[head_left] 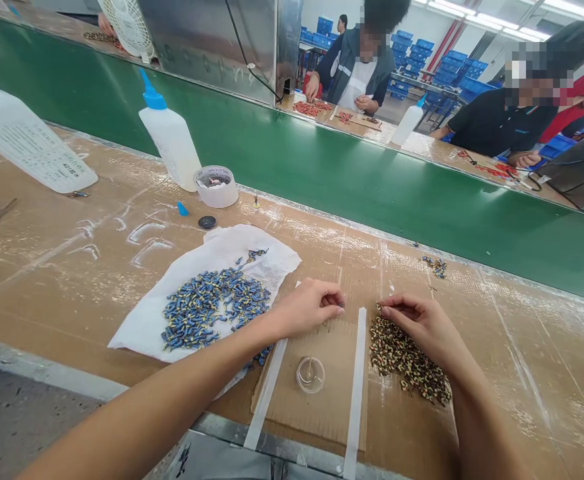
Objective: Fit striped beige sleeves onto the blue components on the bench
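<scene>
My left hand [317, 307] is pinched closed above the cardboard pad [297, 407]; something tiny may be between thumb and fingertips, but I cannot make it out. With thumb and forefinger, my right hand [422, 327] pinches a small dark-and-yellow piece at the top edge of a pile of small dark, yellow and red pieces [402, 363]. On a white cloth [137, 323] to the left lies a heap of small blue-and-yellow pieces [187, 313], partly behind my left forearm. A small clear cup [311, 375] with a thin stick in it stands on the pad between white tape strips.
Two white bottles with blue tips, one lying tilted [27, 137] and one upright [172, 143], are at the left. Near them sit a tape roll [217, 187] and a black cap [207, 222]. A green conveyor belt [302, 160] runs behind; people work across it.
</scene>
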Available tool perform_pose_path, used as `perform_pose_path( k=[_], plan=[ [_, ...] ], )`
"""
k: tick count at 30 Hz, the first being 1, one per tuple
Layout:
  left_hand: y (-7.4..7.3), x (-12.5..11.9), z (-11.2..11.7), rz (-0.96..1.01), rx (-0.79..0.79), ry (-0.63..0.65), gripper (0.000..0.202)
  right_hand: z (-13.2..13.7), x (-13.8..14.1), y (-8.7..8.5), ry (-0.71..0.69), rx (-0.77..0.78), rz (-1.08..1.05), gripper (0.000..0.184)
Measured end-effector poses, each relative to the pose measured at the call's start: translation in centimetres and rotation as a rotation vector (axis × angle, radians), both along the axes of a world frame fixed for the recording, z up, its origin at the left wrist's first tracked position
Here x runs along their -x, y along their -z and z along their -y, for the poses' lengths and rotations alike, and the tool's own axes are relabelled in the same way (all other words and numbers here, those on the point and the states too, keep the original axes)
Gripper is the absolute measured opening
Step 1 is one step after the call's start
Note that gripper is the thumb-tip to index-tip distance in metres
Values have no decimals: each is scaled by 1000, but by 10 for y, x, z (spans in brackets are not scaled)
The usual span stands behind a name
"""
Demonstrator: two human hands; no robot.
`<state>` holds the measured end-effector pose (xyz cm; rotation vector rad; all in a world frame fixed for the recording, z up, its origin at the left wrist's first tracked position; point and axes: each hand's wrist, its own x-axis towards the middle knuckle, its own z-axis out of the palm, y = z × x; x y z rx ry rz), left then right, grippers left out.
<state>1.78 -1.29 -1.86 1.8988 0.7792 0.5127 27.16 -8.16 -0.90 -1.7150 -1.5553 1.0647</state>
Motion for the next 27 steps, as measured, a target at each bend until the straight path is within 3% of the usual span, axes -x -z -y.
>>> perform_pose_path(
  k=[8,13,20,27],
  plan=[
    [0,-1,2,3,-13,-15,9,2,24,-4,46,-75,-14,29],
    [-4,-2,4,33,16,-37,13,3,35,-7,65,-155,-181,26],
    [-11,-5,12,86,-8,-90,13,7,48,-9,59,-92,-231,24],
    [-10,-8,15,116,-61,-89,9,11,63,-5,79,-104,-302,19]
  ],
)
